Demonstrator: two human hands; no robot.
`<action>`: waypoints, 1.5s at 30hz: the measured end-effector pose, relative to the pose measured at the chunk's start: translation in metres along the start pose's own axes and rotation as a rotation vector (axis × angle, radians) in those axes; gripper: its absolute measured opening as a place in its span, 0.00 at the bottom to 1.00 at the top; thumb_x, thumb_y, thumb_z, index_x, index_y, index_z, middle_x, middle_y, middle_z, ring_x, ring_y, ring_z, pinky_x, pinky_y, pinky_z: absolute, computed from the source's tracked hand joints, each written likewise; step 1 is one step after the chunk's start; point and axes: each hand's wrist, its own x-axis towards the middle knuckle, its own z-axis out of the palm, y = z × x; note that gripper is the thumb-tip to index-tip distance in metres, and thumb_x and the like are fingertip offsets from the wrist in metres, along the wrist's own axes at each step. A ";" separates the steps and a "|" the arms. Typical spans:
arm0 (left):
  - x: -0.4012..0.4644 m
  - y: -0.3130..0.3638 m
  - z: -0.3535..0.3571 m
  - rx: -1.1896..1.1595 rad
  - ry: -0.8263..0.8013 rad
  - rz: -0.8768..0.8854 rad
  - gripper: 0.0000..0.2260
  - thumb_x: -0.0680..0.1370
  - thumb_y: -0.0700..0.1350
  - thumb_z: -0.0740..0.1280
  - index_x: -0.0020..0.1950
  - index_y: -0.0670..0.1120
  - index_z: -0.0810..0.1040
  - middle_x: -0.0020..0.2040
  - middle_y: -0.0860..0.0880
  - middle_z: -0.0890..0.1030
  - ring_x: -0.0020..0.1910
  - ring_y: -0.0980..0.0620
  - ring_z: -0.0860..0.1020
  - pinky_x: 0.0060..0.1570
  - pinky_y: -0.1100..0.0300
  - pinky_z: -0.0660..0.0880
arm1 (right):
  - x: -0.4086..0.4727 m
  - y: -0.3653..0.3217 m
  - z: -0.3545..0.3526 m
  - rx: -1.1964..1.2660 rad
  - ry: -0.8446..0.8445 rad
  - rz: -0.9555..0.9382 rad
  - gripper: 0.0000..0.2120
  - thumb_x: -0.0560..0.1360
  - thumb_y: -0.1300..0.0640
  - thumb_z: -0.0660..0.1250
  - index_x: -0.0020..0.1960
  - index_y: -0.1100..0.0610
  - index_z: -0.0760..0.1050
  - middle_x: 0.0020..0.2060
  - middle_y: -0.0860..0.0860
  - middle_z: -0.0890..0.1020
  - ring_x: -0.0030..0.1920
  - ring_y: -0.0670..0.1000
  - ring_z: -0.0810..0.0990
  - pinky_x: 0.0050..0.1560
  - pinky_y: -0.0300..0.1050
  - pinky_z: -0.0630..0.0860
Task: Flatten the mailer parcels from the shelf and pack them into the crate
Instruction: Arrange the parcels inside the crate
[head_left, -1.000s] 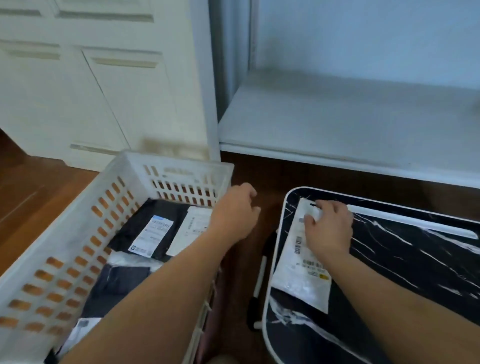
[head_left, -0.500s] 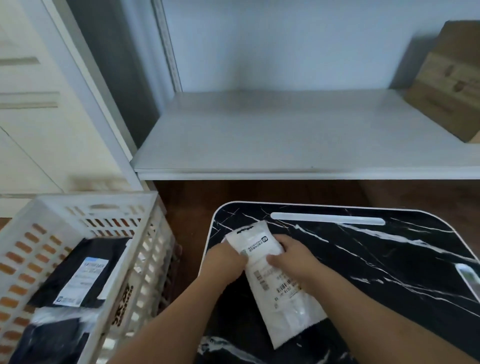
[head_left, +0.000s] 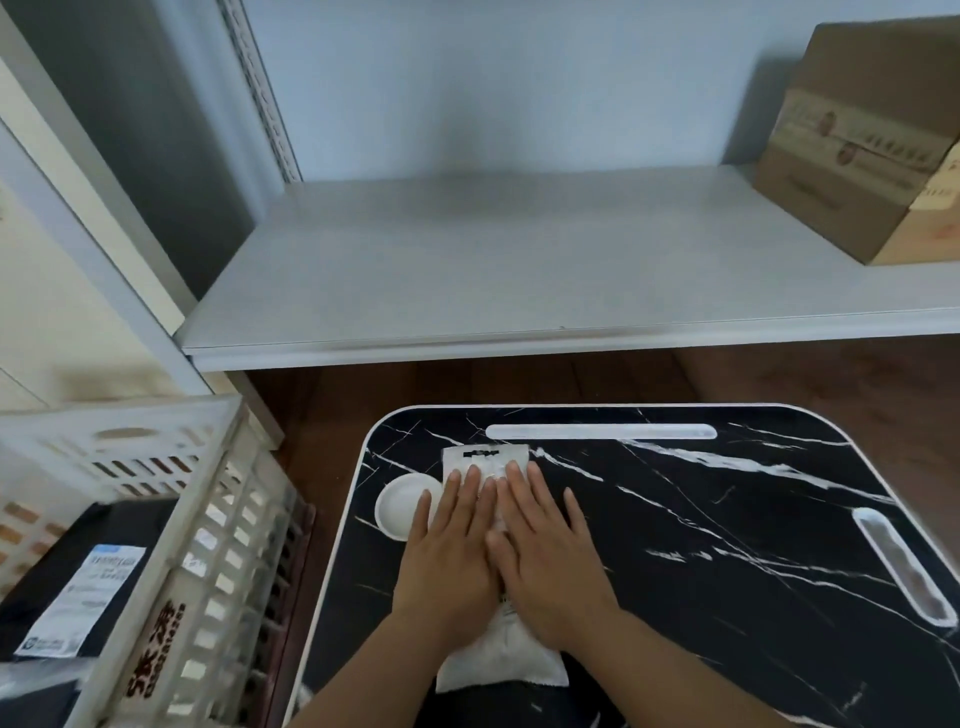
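Since a moment ago both hands have gone from gripping the white mailer (head_left: 498, 657) to lying spread flat on it: left hand (head_left: 451, 551) and right hand (head_left: 543, 558) side by side, pressing it against the black counter (head_left: 727, 545). A white dish (head_left: 402, 506) sits just left; the crate (head_left: 208, 545) stands beyond the counter's left edge.

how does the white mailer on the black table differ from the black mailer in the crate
The white mailer lies on the marble-look table; the black mailer sits inside the white crate. The white mailer is pressed flat under the left hand and the right hand; nothing touches the black mailer. The white mailer is pale and narrow, while the black mailer is dark and looks wider. Both carry printed labels.
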 end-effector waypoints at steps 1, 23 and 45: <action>0.000 0.000 0.003 -0.037 0.016 -0.013 0.28 0.80 0.55 0.40 0.78 0.45 0.45 0.78 0.44 0.50 0.77 0.45 0.50 0.73 0.47 0.50 | 0.002 0.002 0.003 -0.022 0.014 -0.026 0.28 0.83 0.42 0.40 0.75 0.56 0.62 0.74 0.51 0.63 0.75 0.53 0.59 0.68 0.55 0.53; 0.021 -0.016 -0.008 -0.078 0.066 0.009 0.26 0.78 0.55 0.44 0.70 0.51 0.70 0.70 0.52 0.71 0.72 0.48 0.65 0.73 0.49 0.56 | 0.032 0.006 -0.005 -0.056 -0.059 -0.054 0.35 0.80 0.37 0.35 0.68 0.52 0.72 0.68 0.47 0.73 0.70 0.50 0.69 0.67 0.54 0.56; -0.022 -0.015 -0.005 0.000 -0.056 -0.051 0.25 0.82 0.56 0.42 0.72 0.51 0.68 0.72 0.47 0.69 0.70 0.45 0.69 0.63 0.40 0.57 | -0.017 0.013 0.007 -0.148 -0.057 -0.085 0.25 0.82 0.43 0.44 0.74 0.52 0.63 0.74 0.48 0.63 0.74 0.50 0.60 0.64 0.62 0.57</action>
